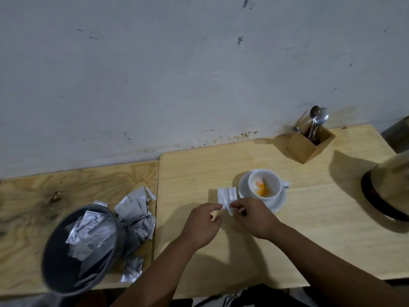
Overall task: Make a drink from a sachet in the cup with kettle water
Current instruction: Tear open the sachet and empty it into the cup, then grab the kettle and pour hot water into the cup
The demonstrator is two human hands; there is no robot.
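Observation:
A white cup stands on a white saucer in the middle of the wooden table, with orange powder in its bottom. Just left of the saucer, both hands pinch a silvery white sachet above the table. My left hand grips its lower left edge. My right hand grips its lower right corner, close to the saucer's near rim. The kettle stands at the right edge, only partly in view.
A grey bin holding several silver sachets sits at the near left, with more sachets piled on the table beside it. A wooden holder with spoons and a fork stands by the wall, behind the cup.

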